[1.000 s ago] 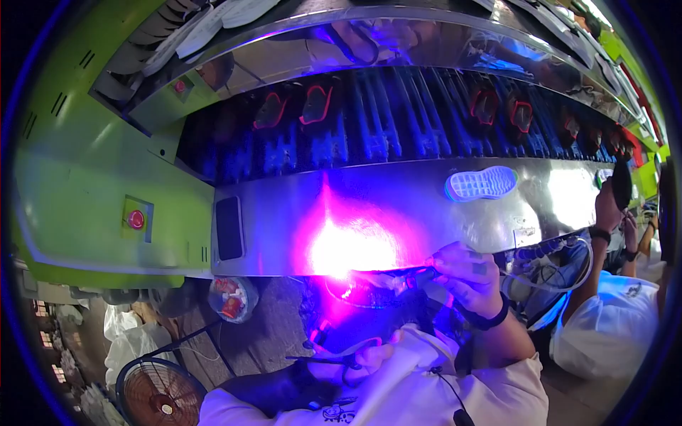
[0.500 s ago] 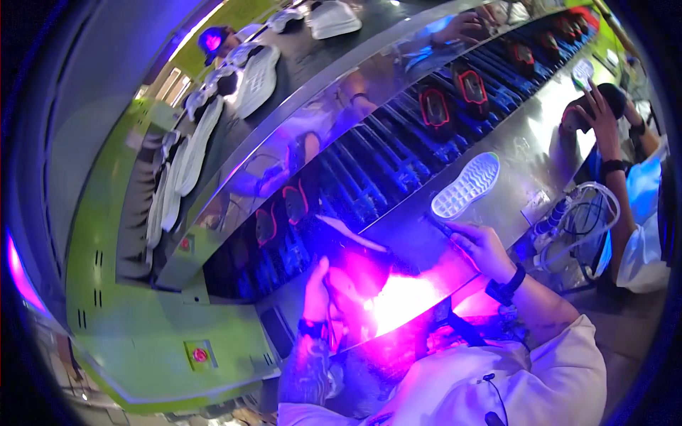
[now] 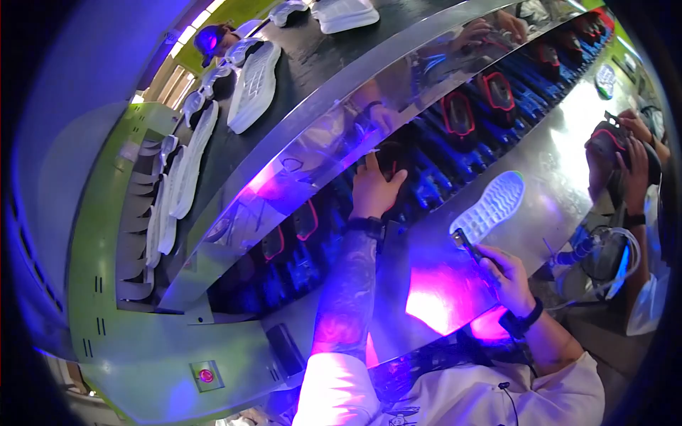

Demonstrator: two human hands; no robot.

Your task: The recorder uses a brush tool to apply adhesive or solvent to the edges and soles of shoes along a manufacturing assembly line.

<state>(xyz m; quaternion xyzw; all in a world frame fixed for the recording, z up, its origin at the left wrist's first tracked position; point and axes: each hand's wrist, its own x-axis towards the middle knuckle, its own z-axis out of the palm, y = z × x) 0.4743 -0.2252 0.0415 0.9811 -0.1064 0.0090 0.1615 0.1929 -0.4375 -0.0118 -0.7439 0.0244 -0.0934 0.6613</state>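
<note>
My left hand (image 3: pixel 376 190) reaches over the roller conveyor (image 3: pixel 433 192), its fingers and thumb around a dark shoe upper (image 3: pixel 392 157) that is partly hidden behind the hand. In my right hand (image 3: pixel 510 278) is a slim dark-handled tool (image 3: pixel 465 245), closed in the fingers; its exact kind is unclear. Its tip is by the heel end of a white shoe sole (image 3: pixel 495 202), which lies tread up on the metal ledge (image 3: pixel 419 245).
Red-edged dark shoe uppers (image 3: pixel 457 113) ride the rollers. White soles (image 3: pixel 254 89) rest on the upper belt behind a shiny metal rail (image 3: pixel 312 128). At the right, a co-worker's hands (image 3: pixel 634 160) hold a dark shoe. A red button (image 3: pixel 205 375) sits on the green housing.
My left hand has moved forward and right with the dark shoe upper, from above the lit ledge to the rollers. My right hand keeps the tool near the sole. The view has shifted slightly.
</note>
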